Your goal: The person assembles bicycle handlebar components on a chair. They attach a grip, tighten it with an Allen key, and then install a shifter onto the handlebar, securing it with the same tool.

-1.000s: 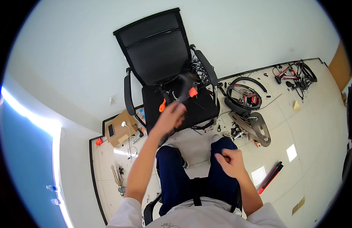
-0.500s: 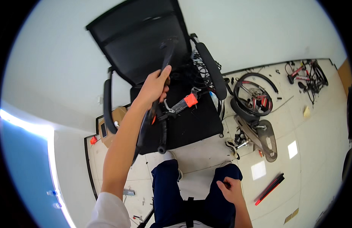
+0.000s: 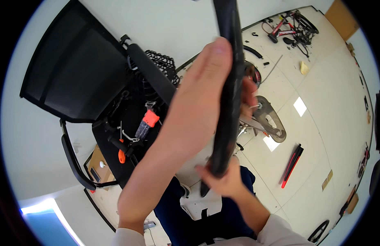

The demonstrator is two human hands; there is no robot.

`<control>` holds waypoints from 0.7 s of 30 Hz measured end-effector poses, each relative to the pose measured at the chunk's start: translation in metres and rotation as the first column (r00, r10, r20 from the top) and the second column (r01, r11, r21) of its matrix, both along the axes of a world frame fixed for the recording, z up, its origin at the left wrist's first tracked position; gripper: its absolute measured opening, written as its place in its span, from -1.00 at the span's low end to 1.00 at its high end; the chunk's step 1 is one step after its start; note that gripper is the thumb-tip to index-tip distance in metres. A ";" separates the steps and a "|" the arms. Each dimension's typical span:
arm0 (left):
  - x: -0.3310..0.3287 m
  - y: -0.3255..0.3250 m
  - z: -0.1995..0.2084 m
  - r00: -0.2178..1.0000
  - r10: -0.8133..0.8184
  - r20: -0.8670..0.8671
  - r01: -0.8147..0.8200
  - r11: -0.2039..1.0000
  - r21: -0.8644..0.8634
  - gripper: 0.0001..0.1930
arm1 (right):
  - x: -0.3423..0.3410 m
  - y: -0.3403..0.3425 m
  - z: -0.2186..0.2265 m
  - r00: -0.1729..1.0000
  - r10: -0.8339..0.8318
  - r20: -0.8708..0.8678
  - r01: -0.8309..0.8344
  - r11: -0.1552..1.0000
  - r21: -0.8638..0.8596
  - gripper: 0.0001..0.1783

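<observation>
A long black bar (image 3: 231, 94), shaped like a bicycle part, stands nearly upright close in front of me. Its upper end runs out of view. My left hand (image 3: 208, 86) is wrapped round the middle, the thumb along one side and blurred fingertips showing on the other. At the lower end my right hand (image 3: 229, 182) is closed about it; some fingers are hidden, and a dark tip shows below. To the left, the black office chair's seat (image 3: 106, 137) bears an orange-handled tool (image 3: 121, 152), a plastic-wrapped piece with an orange-red block (image 3: 150, 118) and dark tubular parts.
Black chain-like loops (image 3: 161, 63) lie by the chair's armrest (image 3: 151, 69). A grey-brown chain guard (image 3: 272, 123) is on the tiled floor, with a red-and-black stick-like piece (image 3: 292, 166) nearer. Farther off lies a red-and-black bike frame (image 3: 286, 33). A cardboard box (image 3: 97, 164) stands left.
My left hand has brought the bar from over the chair toward me and to the right. My right hand has risen from my thigh to its lower end. The view has turned right.
</observation>
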State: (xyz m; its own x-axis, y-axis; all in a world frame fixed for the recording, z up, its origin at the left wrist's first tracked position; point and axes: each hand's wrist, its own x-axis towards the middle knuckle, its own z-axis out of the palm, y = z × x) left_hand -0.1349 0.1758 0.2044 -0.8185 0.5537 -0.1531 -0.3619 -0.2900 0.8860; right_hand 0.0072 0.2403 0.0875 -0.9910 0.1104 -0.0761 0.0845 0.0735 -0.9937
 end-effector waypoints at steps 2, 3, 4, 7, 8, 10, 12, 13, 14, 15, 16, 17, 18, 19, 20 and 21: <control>0.007 0.013 -0.013 0.971 0.010 -0.239 -0.065 0.973 -0.223 -0.30 | -0.014 0.049 -0.025 0.997 -0.052 0.059 0.036 0.967 0.251 -0.60; 0.017 0.011 -0.028 0.951 0.038 -0.306 -0.139 0.938 -0.317 -0.32 | -0.027 0.069 -0.046 0.990 -0.085 0.112 0.037 0.924 0.381 -0.59; 0.027 0.006 -0.051 0.956 0.026 -0.291 -0.124 0.939 -0.321 -0.36 | -0.037 0.093 -0.068 0.989 -0.096 0.109 0.044 0.911 0.409 -0.60; 0.081 -0.031 -0.144 0.990 -0.024 -0.140 -0.032 0.923 -0.384 -0.49 | -0.044 0.130 -0.140 0.988 -0.111 0.109 0.039 0.855 0.517 -0.62; 0.104 -0.043 -0.167 0.999 -0.003 -0.039 -0.014 0.902 -0.431 -0.53 | -0.051 0.129 -0.163 0.989 -0.103 0.105 0.029 0.838 0.544 -0.62; 0.147 -0.061 -0.221 0.991 0.024 0.128 0.045 0.860 -0.509 -0.59 | -0.062 0.128 -0.211 0.979 -0.091 0.182 -0.046 0.772 0.634 -0.63; 0.185 -0.083 -0.266 0.967 0.051 0.249 0.112 0.792 -0.600 -0.62 | -0.075 0.118 -0.261 0.957 -0.052 0.286 -0.163 0.720 0.675 -0.63; 0.197 -0.089 -0.284 0.951 0.063 0.304 0.153 0.757 -0.635 -0.63 | -0.080 0.114 -0.289 0.943 -0.019 0.332 -0.228 0.690 0.687 -0.64; 0.205 -0.089 -0.296 0.945 0.002 0.327 0.236 0.690 -0.684 -0.63 | -0.086 0.113 -0.317 0.926 0.006 0.377 -0.289 0.652 0.701 -0.65; 0.206 -0.087 -0.299 0.936 -0.059 0.348 0.309 0.613 -0.727 -0.64 | -0.094 0.110 -0.338 0.909 0.028 0.417 -0.345 0.611 0.712 -0.65; 0.204 -0.083 -0.303 0.921 -0.118 0.372 0.376 0.525 -0.763 -0.64 | -0.098 0.107 -0.358 0.872 0.045 0.487 -0.420 0.579 0.699 -0.64; 0.195 -0.075 -0.297 0.920 -0.153 0.361 0.381 0.572 -0.726 -0.66 | -0.100 0.102 -0.381 0.837 0.045 0.546 -0.475 0.554 0.683 -0.61; 0.188 -0.067 -0.297 0.916 -0.152 0.371 0.380 0.626 -0.682 -0.66 | -0.101 0.101 -0.397 0.838 0.015 0.545 -0.449 0.586 0.675 -0.59; 0.182 -0.058 -0.300 0.912 -0.154 0.381 0.378 0.676 -0.633 -0.66 | -0.102 0.103 -0.411 0.839 -0.018 0.544 -0.419 0.616 0.667 -0.57; 0.178 -0.052 -0.308 0.894 -0.140 0.425 0.396 0.690 -0.605 -0.66 | -0.105 0.102 -0.422 0.829 -0.072 0.554 -0.397 0.621 0.676 -0.56; 0.182 -0.049 -0.311 0.869 -0.121 0.479 0.417 0.702 -0.578 -0.66 | -0.102 0.100 -0.427 0.811 -0.120 0.573 -0.385 0.628 0.676 -0.55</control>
State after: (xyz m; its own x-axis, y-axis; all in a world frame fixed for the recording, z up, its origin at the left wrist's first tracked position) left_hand 0.0467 0.1269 -0.1070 -0.4399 0.3805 -0.8134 -0.6713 0.4623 0.5793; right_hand -0.0946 0.3398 -0.3397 -0.8124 0.2468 -0.5282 0.4783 0.8002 -0.3617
